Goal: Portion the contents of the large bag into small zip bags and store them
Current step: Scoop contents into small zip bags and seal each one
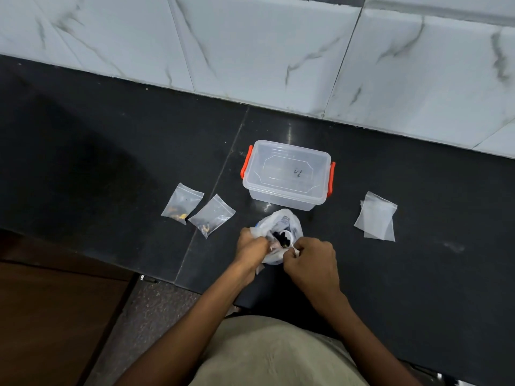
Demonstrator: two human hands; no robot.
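I saw the left hand [250, 247] and right hand [312, 260] each clenched on the rim of the large bag [281, 227], which sat at six o'clock of the lidded box [287, 174]. Two filled zip bags [211, 215] lay at nine, empty ones [376, 217] at three.

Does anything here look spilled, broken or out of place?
Nothing stands out. Both hands, left and right, grip the large bag at its mouth. Two filled zip bags lie to its left, empty ones to its right, and the lidded box sits upright behind. No loose pieces show on the counter.
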